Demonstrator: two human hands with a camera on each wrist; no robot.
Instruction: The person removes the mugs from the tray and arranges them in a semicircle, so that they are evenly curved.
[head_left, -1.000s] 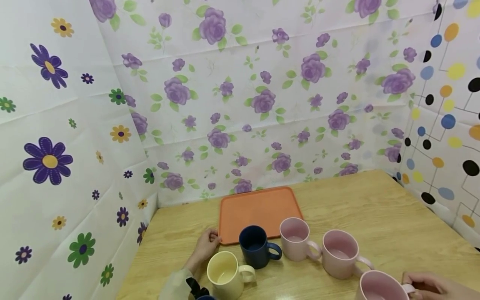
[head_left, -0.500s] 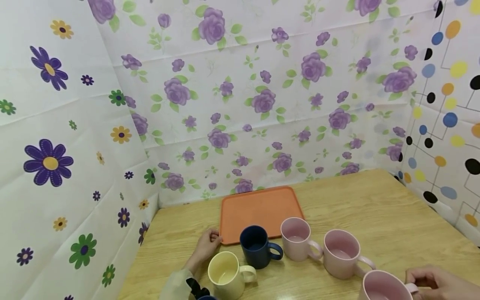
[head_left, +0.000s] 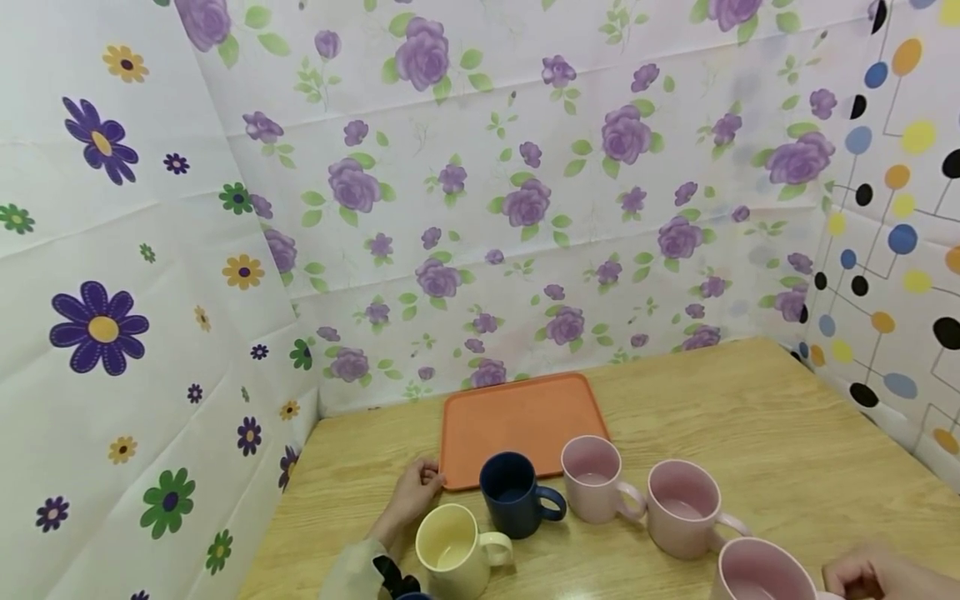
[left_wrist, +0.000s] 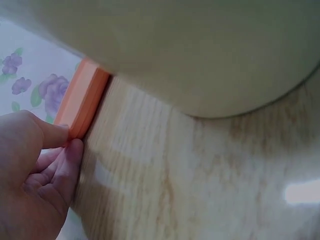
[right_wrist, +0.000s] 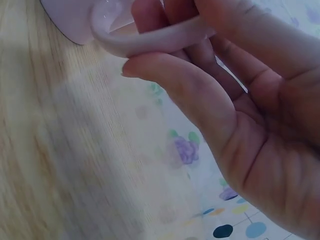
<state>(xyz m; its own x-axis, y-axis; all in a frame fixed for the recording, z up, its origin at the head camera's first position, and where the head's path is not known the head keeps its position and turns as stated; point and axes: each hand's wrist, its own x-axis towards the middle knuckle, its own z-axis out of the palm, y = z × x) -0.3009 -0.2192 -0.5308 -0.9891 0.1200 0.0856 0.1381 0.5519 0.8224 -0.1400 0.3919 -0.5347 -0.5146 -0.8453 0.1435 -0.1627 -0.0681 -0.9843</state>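
My left hand (head_left: 415,493) pinches the near left corner of an orange tray (head_left: 517,425) between thumb and fingers, which shows close up in the left wrist view. At the lower right my right hand (head_left: 873,571) grips the handle (right_wrist: 165,41) of the nearest pink mug (head_left: 761,571); the thumb lies along one side of the handle, the fingers curl on the other. The head view's lower edge cuts off this mug's base. Another pink mug (head_left: 678,521) stands just beyond it. A pale yellow mug (head_left: 453,554) is to the right of my left forearm.
A dark blue mug (head_left: 512,500) and a third pink mug (head_left: 592,487) stand upright along the tray's near edge. Part of a second blue mug (head_left: 415,596) shows at the bottom edge. Flowered sheets (head_left: 480,208) enclose the wooden table (head_left: 720,408) at the back and left.
The nearest pink mug has shifted slightly left and its handle sits lower, with my right hand a little lower and further right. My left hand, the tray and the other mugs stay put.
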